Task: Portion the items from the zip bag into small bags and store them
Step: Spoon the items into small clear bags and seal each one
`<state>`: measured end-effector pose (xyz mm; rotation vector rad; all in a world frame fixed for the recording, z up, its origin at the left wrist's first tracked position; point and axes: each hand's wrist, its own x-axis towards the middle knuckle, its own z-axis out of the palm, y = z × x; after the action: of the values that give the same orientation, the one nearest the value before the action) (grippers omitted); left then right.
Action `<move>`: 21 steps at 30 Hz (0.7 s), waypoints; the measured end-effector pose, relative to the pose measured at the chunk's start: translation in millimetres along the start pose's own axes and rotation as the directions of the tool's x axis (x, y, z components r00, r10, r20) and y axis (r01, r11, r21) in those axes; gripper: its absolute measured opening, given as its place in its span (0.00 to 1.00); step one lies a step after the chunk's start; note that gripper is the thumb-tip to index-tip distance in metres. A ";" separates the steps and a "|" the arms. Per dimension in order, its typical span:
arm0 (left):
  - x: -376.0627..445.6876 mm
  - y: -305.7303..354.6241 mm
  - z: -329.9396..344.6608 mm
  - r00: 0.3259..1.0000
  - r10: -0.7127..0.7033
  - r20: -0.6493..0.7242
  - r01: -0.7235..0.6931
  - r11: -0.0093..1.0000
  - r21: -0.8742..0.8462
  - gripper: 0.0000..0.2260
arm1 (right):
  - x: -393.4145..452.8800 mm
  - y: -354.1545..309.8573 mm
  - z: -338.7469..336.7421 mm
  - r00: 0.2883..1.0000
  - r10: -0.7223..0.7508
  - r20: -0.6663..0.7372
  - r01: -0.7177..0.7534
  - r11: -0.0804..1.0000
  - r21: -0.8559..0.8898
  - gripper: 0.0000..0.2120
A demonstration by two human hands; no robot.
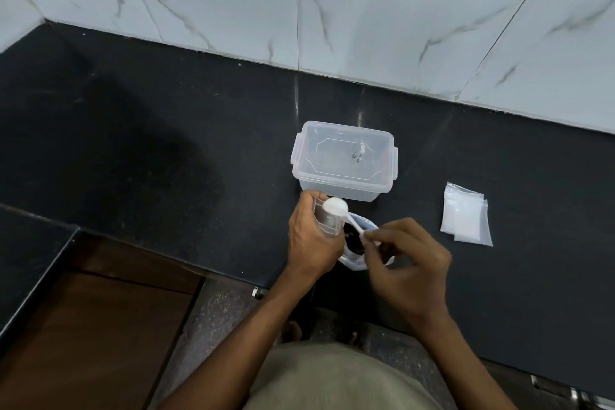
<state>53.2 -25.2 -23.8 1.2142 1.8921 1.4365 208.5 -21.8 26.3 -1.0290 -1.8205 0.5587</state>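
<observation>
- The left hand (312, 236) curls its fingers around a small bag (327, 221), holding its mouth up just in front of the box (344, 161).
- The right hand (404, 258) pinches the handle of a white scoop (336, 206), whose bowl sits over the small bag's mouth.
- The zip bag (361, 243) lies open on the counter (166, 143) between the two hands, with dark pieces showing inside; what they are cannot be told.
- The small bag looks thin, limp and slippery, so it probably needs holding near its rim to keep the mouth open; it should weigh almost nothing.
- The scoop is stiff and light, best held by the handle end and kept level to avoid spilling.
- The clear box has its lid on and latched; only a few dark specks show inside.
- A stack of spare bags (466, 215) lies flat to the right, well apart from the hands.
</observation>
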 end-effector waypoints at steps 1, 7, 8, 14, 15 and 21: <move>0.2 -1.2 -1.0 1.000 -0.008 -0.005 0.008 1.000 0.005 0.18 | 2.9 -0.7 -3.1 0.996 0.083 -0.020 -0.082 0.996 0.044 0.06; 2.4 -7.1 -7.9 0.997 -0.079 -0.024 0.077 0.994 -0.077 0.16 | 4.7 28.5 -16.6 0.939 0.333 0.083 -0.315 0.933 -0.174 0.11; 2.6 -7.7 -8.7 0.996 -0.084 0.000 0.083 0.992 -0.091 0.16 | 0.8 33.5 -14.8 0.940 0.324 0.103 -0.289 0.921 -0.263 0.10; 2.5 2.5 -8.4 0.989 0.004 0.146 0.010 0.995 -0.098 0.22 | -14.2 47.6 4.4 0.928 0.332 0.169 -0.188 0.808 -0.558 0.05; 2.8 3.7 -8.4 0.987 0.014 0.161 -0.001 0.996 -0.086 0.24 | -14.5 48.6 6.0 0.925 0.336 0.175 -0.178 0.795 -0.580 0.05; 7.2 6.4 -10.8 0.932 0.120 0.343 -0.034 0.968 -0.248 0.27 | -2.2 38.6 4.8 0.936 0.319 0.147 -0.227 0.869 -0.440 0.06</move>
<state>43.5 -24.2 -13.2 1.3373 1.4012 1.3307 220.4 -2.4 -5.4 -1.5919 -2.0517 0.4709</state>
